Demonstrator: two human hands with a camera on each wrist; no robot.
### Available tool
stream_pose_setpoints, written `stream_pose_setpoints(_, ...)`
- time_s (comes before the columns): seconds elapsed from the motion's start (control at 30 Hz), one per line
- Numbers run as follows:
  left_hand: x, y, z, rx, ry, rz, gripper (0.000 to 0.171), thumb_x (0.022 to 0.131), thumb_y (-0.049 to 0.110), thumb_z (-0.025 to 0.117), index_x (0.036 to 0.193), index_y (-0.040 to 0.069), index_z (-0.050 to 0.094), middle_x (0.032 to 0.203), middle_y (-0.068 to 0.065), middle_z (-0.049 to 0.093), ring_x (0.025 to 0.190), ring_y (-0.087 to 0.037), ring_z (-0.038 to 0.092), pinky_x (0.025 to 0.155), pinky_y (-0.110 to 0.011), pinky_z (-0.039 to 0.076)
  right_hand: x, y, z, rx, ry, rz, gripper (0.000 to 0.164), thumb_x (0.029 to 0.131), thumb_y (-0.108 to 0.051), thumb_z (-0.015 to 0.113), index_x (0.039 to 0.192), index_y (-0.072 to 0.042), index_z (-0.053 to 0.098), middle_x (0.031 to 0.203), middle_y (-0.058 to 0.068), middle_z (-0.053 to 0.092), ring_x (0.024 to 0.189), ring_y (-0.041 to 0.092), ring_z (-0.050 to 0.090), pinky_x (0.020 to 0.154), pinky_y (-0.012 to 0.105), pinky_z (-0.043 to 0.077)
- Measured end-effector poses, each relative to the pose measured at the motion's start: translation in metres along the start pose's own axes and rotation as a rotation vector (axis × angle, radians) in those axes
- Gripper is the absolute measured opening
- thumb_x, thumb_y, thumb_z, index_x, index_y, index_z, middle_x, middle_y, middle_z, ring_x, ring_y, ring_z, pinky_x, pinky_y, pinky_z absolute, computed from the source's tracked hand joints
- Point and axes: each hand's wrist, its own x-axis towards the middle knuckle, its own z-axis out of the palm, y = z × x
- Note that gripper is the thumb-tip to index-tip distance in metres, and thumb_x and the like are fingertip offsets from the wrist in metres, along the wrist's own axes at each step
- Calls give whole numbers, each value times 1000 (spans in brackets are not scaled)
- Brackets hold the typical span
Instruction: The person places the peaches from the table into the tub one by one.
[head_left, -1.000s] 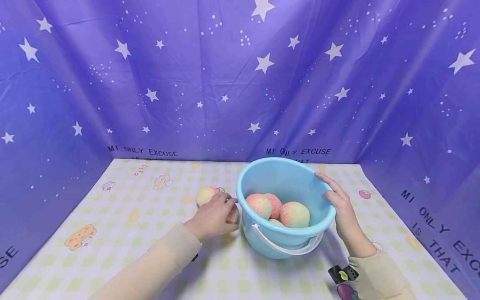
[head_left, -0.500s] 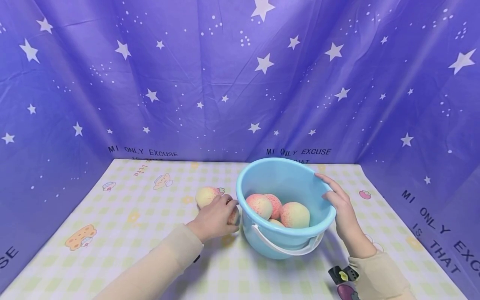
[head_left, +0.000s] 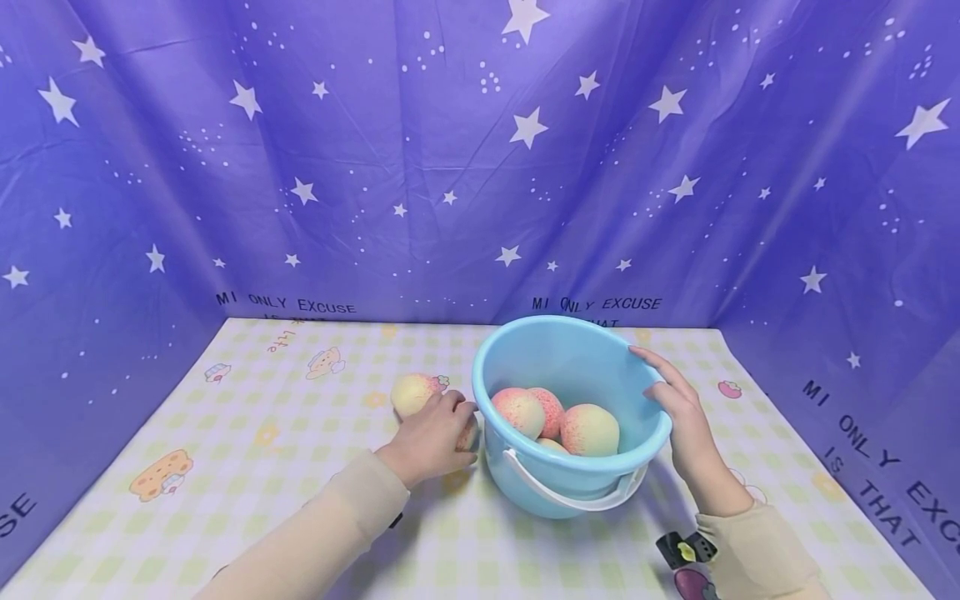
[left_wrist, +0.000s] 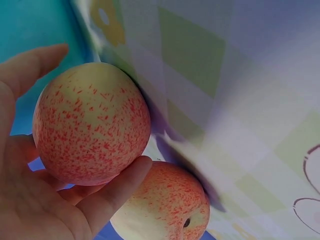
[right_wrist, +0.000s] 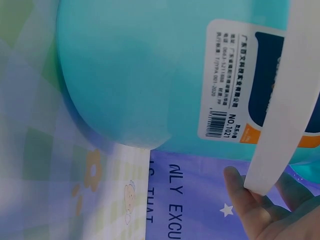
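Observation:
My left hand (head_left: 423, 440) curls round a speckled pink-and-yellow peach (left_wrist: 92, 125), beside the left wall of a light blue bucket (head_left: 525, 487). In the head view the hand covers most of this peach. Just behind it on the cloth lies a second peach (head_left: 411, 394), partly hidden by the fingers; in the left wrist view this peach (left_wrist: 165, 200) shows below the thumb side. On the other side, my right hand (head_left: 690, 425) holds the bucket by its right rim. Several peaches (head_left: 592, 429) lie inside the bucket.
A white handle (head_left: 577, 500) hangs down the bucket's near side. The right wrist view shows a printed label (right_wrist: 225, 85) on the bucket wall. A checked cloth (head_left: 247, 517) covers the table, and a purple star-patterned curtain (head_left: 420, 167) encloses its back and sides.
My left hand and sleeve have shifted slightly to the right over the peach. The bucket, the right hand and the other peaches have stayed where they were.

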Motion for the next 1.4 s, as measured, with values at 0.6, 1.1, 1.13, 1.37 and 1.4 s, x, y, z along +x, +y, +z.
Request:
stream_pose_setpoints(0.6,1,-2,3,-6,52,11,54,78,24,81,125,5,62,115,-12,61,101,-28,57,87,-40,53,0,0,0,-5,1,17,61,89,-8,37,149,-19,44,149,-2,39,111,5,48,84,17,44)
stream_pose_setpoints(1.1,-1,-1,4,17,83,46,50,80,23,81,122,4,62,114,-12,62,100,-28,58,88,-39,52,1,-1,0,-3,3,14,62,89,-7,36,149,-18,44,151,2,37,111,6,47,84,17,44)
stream_pose_setpoints(1.13,-1,0,4,30,85,55,50,79,23,81,121,4,62,113,-12,62,99,-28,58,88,-39,52,1,-1,0,-3,3,15,62,89,-7,36,149,-18,44,152,2,37,112,6,47,84,17,44)
stream_pose_setpoints(1.37,-2,4,3,127,114,105,47,75,24,85,111,4,61,104,-10,61,91,-27,60,81,-37,53,1,0,0,1,0,10,62,89,-7,36,149,-18,44,152,2,37,112,6,47,84,17,44)
stream_pose_setpoints(1.4,-2,4,3,132,118,108,48,75,24,86,110,4,61,103,-10,61,91,-27,60,81,-36,53,1,0,0,1,-1,8,62,89,-7,36,149,-17,44,152,2,37,112,6,48,84,17,44)
